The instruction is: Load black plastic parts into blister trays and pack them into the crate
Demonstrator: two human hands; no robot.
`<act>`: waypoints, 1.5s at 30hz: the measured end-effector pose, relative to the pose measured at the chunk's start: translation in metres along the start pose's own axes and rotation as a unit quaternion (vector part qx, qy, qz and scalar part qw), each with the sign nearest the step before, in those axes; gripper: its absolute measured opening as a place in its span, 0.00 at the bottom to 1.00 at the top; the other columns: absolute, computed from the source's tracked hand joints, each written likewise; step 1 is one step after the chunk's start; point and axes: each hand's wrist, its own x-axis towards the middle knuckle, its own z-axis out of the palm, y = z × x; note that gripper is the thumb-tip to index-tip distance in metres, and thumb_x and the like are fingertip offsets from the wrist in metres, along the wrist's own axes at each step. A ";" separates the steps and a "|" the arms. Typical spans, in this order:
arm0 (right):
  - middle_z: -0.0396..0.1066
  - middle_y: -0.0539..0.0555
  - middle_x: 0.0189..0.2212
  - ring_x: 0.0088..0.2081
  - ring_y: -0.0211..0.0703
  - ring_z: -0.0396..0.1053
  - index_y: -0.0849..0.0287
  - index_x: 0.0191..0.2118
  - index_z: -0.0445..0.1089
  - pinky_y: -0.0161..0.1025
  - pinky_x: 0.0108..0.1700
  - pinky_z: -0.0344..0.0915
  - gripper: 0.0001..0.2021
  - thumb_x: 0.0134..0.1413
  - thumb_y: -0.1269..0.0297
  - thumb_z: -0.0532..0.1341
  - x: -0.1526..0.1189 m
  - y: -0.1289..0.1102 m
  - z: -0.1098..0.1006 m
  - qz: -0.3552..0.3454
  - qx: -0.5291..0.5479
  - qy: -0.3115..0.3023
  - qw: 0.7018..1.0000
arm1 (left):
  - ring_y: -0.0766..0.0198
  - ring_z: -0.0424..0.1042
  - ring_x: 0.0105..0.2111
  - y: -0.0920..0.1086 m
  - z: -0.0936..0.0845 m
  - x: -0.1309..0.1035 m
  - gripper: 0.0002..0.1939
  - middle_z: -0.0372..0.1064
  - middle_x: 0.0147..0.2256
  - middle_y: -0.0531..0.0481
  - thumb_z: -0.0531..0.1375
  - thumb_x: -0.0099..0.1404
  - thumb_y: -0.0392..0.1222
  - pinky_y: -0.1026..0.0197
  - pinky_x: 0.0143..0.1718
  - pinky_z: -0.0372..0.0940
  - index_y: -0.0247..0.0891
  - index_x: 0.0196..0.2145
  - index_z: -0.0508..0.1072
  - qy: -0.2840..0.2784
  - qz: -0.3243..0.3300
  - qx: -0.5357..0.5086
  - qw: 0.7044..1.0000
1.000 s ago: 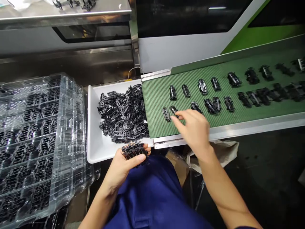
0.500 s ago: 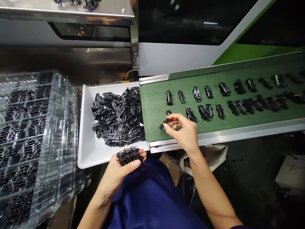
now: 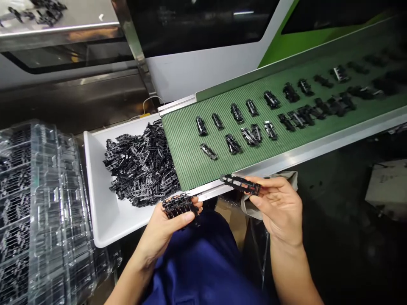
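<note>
Green conveyor belt (image 3: 187,169) runs off to the right under dark machine panels (image 3: 203,25), loose black parts (image 3: 236,112) in two rough rows on it, its left end at a white bin (image 3: 101,220) heaped with black pieces (image 3: 143,165). Left hand (image 3: 171,222) closed round a stack of parts (image 3: 179,205) by the bin's near edge; right hand (image 3: 284,207) pinching one slatted black part (image 3: 240,184), near the belt's metal rail (image 3: 288,159), apart from the stack. Clear trays (image 3: 47,212) piled at far left.

Left hand (image 3: 168,222) lower centre of frame, thumb (image 3: 182,220) laid across, fingers (image 3: 197,204) curled; right hand (image 3: 282,207) right of centre, thumb and fingers pinched; forearms (image 3: 292,267) in from bottom edge
</note>
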 end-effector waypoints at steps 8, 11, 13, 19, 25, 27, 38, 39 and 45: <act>0.76 0.56 0.49 0.47 0.50 0.76 0.52 0.53 0.69 0.48 0.48 0.77 0.29 0.46 0.85 0.65 -0.030 -0.003 0.021 -0.230 -0.319 -0.079 0.916 | 0.52 0.77 0.42 -0.002 0.023 0.006 0.15 0.80 0.39 0.49 0.70 0.53 0.44 0.52 0.52 0.69 0.40 0.40 0.80 -0.065 -0.068 -0.083 0.992; 0.75 0.60 0.50 0.52 0.51 0.73 0.58 0.55 0.68 0.48 0.49 0.77 0.28 0.48 0.85 0.64 -0.029 -0.007 0.026 -0.288 -0.358 -0.204 0.865 | 0.53 0.76 0.45 -0.002 0.025 0.006 0.12 0.79 0.41 0.50 0.68 0.55 0.43 0.54 0.53 0.67 0.42 0.39 0.80 -0.064 -0.052 -0.097 0.992; 0.75 0.61 0.49 0.53 0.50 0.71 0.59 0.52 0.70 0.48 0.51 0.75 0.24 0.49 0.84 0.64 -0.025 -0.011 0.027 -0.282 -0.356 -0.245 0.856 | 0.53 0.76 0.46 0.000 0.023 0.004 0.11 0.79 0.43 0.50 0.68 0.55 0.42 0.55 0.53 0.67 0.43 0.38 0.80 -0.072 -0.048 -0.099 0.991; 0.67 0.61 0.57 0.59 0.56 0.64 0.57 0.38 0.72 0.54 0.60 0.66 0.11 0.49 0.76 0.67 -0.008 -0.021 0.030 -0.266 -0.367 -0.300 0.839 | 0.53 0.78 0.40 0.003 0.013 -0.005 0.13 0.80 0.36 0.50 0.68 0.52 0.42 0.56 0.44 0.70 0.42 0.38 0.81 -0.125 -0.056 -0.107 0.985; 0.69 0.61 0.55 0.55 0.52 0.70 0.54 0.39 0.65 0.48 0.54 0.71 0.12 0.51 0.70 0.68 0.003 -0.020 0.037 -0.194 -0.298 -0.358 0.863 | 0.55 0.78 0.40 -0.004 0.006 -0.012 0.15 0.80 0.37 0.49 0.69 0.51 0.42 0.58 0.45 0.70 0.41 0.39 0.81 -0.147 -0.053 -0.133 0.979; 0.69 0.60 0.54 0.54 0.51 0.70 0.53 0.43 0.64 0.47 0.52 0.72 0.16 0.51 0.69 0.69 0.005 -0.019 0.038 -0.169 -0.294 -0.372 0.864 | 0.57 0.78 0.37 -0.004 0.005 -0.015 0.15 0.80 0.36 0.49 0.69 0.51 0.41 0.59 0.44 0.70 0.40 0.39 0.82 -0.147 -0.048 -0.130 0.979; 0.68 0.62 0.54 0.56 0.52 0.68 0.57 0.58 0.61 0.48 0.58 0.69 0.23 0.58 0.69 0.62 0.019 -0.018 0.053 -0.246 -0.367 -0.465 0.767 | 0.53 0.75 0.45 -0.004 -0.008 -0.026 0.19 0.79 0.41 0.47 0.70 0.53 0.44 0.55 0.51 0.67 0.37 0.43 0.80 -0.070 0.057 -0.082 0.993; 0.68 0.62 0.54 0.56 0.52 0.68 0.58 0.58 0.61 0.47 0.57 0.69 0.23 0.58 0.69 0.62 0.020 -0.017 0.056 -0.251 -0.363 -0.473 0.763 | 0.55 0.76 0.44 -0.007 -0.010 -0.026 0.19 0.79 0.40 0.47 0.70 0.53 0.43 0.56 0.50 0.67 0.37 0.43 0.80 -0.071 0.061 -0.090 0.991; 0.69 0.61 0.53 0.56 0.50 0.68 0.57 0.58 0.63 0.46 0.57 0.69 0.22 0.57 0.69 0.63 0.029 -0.008 0.070 -0.229 -0.319 -0.515 0.762 | 0.58 0.76 0.37 -0.017 -0.016 -0.029 0.16 0.79 0.36 0.47 0.72 0.49 0.40 0.56 0.45 0.69 0.35 0.37 0.80 -0.031 0.072 -0.131 0.988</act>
